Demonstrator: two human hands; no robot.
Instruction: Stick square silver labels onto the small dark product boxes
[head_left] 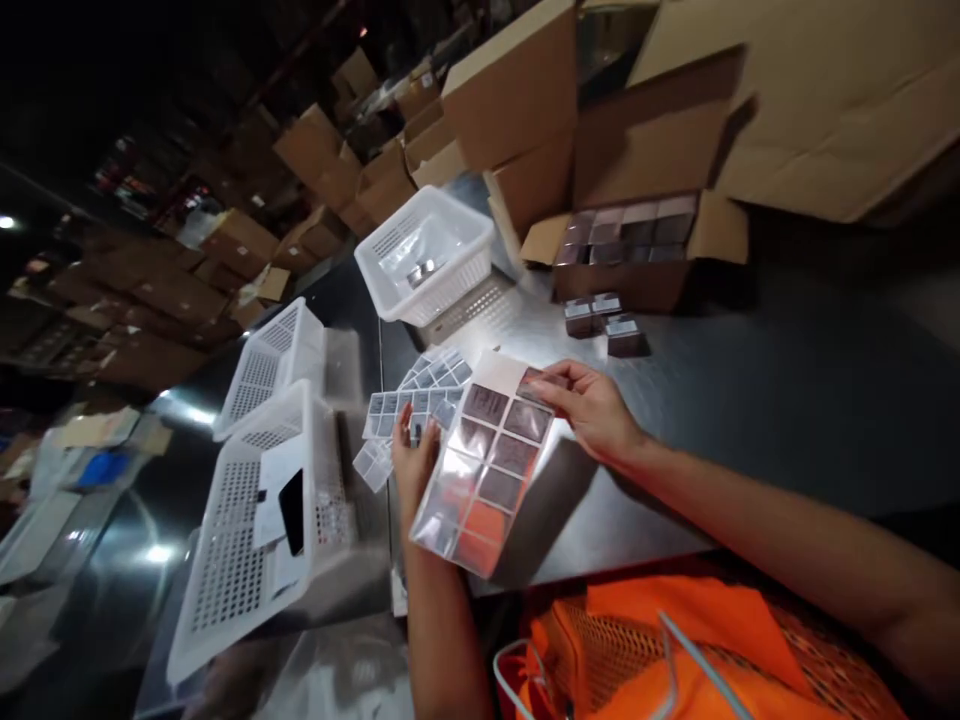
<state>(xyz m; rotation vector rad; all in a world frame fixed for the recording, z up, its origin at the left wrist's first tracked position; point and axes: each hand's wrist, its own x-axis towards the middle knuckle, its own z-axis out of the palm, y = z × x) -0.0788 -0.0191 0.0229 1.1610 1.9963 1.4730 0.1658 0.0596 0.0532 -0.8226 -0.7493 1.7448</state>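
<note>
Fingers (551, 392) of the right hand (592, 408) are pinching 1 clear pocketed sheet (484, 462) by its upper corner, and it's hanging tilted over the metal table (667, 510)! Left hand (414, 468) is poising just beside it, fingertips parted before the fanned label sheets (386, 405), though whether they're gripping anything I can't tell, while 3 small dark boxes (624, 340) are sitting near the open carton (622, 285).

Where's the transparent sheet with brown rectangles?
Start at the shiny grey metal table. Above it, the right hand pinches the transparent sheet with brown rectangles by its top corner. That brown distinguishes it from the pale sheets with grey rectangles.
</note>
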